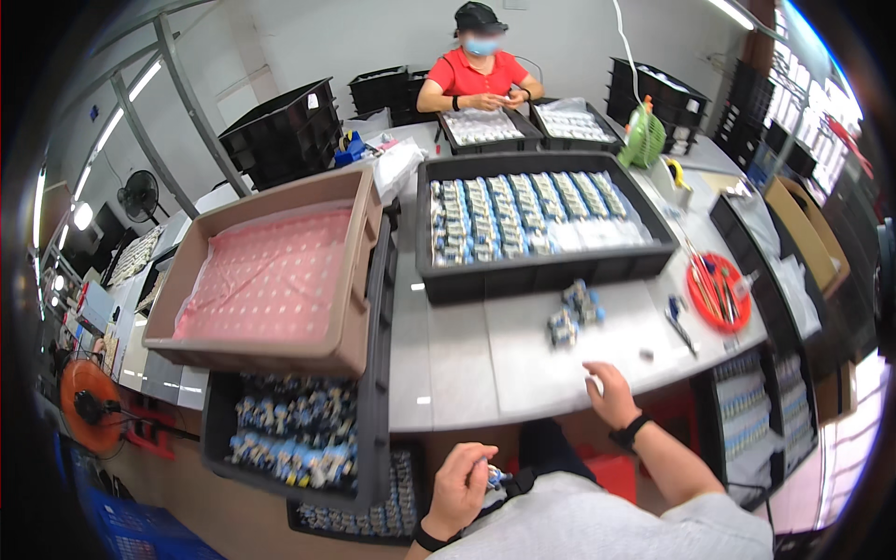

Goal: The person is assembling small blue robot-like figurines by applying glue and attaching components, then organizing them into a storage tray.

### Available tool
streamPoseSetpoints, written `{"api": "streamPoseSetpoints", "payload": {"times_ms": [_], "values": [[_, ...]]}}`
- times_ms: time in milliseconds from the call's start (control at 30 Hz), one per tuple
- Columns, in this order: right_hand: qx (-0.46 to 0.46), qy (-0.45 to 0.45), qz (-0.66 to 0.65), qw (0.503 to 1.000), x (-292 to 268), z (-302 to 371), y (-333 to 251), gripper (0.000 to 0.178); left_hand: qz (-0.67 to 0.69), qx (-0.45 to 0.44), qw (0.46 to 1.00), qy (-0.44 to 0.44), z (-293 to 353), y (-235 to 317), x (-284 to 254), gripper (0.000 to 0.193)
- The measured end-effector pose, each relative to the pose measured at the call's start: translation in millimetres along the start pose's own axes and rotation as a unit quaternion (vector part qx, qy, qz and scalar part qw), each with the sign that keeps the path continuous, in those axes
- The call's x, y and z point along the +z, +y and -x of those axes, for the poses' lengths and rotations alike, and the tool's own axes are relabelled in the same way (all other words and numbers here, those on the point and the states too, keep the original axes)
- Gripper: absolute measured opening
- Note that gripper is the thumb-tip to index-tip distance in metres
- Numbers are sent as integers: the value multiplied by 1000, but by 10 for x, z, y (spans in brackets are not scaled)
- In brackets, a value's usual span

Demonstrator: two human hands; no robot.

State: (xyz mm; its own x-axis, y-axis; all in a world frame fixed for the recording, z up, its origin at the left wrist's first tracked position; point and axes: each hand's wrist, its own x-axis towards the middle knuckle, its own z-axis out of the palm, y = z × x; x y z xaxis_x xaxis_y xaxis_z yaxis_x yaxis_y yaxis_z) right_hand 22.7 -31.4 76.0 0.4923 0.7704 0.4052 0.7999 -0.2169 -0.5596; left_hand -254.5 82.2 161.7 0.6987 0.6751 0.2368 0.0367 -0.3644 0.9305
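Note:
My left hand [459, 489], low in front of my body, is closed around a small blue-and-white part [497, 477]; the fingers hide most of it. Over the table's near edge, my right hand [611, 397] has thumb and forefinger apart, with nothing visible between them. A little beyond it, a few similar blue, white and dark parts [574, 315] lie together on the white table [457, 364]. Behind them stands a black tray [551, 273] with rows of such parts on a pale liner; one front section shows bare liner.
A brown crate [266, 353] with a pink dotted cloth sits at left above a black crate of parts [294, 434]. Rightward are a red bowl of tools [719, 292], dark pliers [680, 325] and a green fan [644, 138]. A co-worker [485, 79] in red works across the table.

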Motion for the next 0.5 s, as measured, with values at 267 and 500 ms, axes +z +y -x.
{"api": "streamPoseSetpoints", "payload": {"times_ms": [267, 500], "values": [[-6, -118, 54, 992, 80, -235, 576, 32, -53, -111, 988, -93, -1242, -833, 1070, 12], [23, -132, 95, 986, 113, -339, 669, 32, -64, -102, 992, -46, -1277, -1203, 1264, 11]]}}
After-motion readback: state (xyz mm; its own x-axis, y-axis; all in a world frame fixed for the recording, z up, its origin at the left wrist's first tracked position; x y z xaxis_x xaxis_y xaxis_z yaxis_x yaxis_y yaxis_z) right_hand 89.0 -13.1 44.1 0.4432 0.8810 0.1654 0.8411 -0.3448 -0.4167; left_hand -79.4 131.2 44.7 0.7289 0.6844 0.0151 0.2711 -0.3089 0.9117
